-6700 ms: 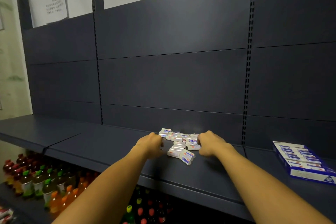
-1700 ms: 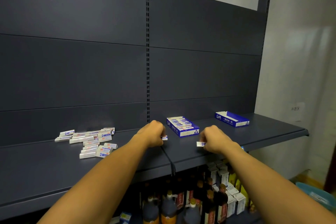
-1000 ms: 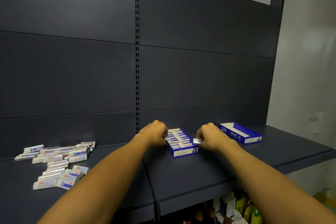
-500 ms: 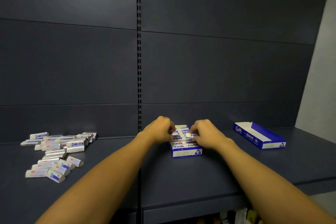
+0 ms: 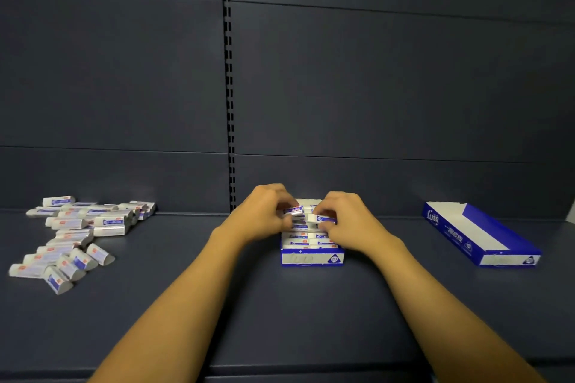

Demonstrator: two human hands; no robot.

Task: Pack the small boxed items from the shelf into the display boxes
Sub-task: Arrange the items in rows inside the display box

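Note:
A blue and white display box (image 5: 312, 258) sits on the dark shelf at centre, holding rows of small boxed items. Both my hands are over its far end. My left hand (image 5: 264, 214) pinches one small white and blue boxed item (image 5: 293, 210) above the rows. My right hand (image 5: 348, 221) pinches another small boxed item (image 5: 322, 218) beside it. A loose pile of small boxed items (image 5: 77, 233) lies on the shelf at the left. A second display box (image 5: 485, 235), blue outside and white inside, lies at the right with nothing visible in it.
The dark shelf (image 5: 280, 314) runs the full width, with a dark back panel behind. A slotted upright (image 5: 229, 102) rises just left of my hands. The shelf's front edge crosses the bottom of the view.
I carried an item in each hand from the left pile to the centre display box. Over the last second both hands closed in over its far end.

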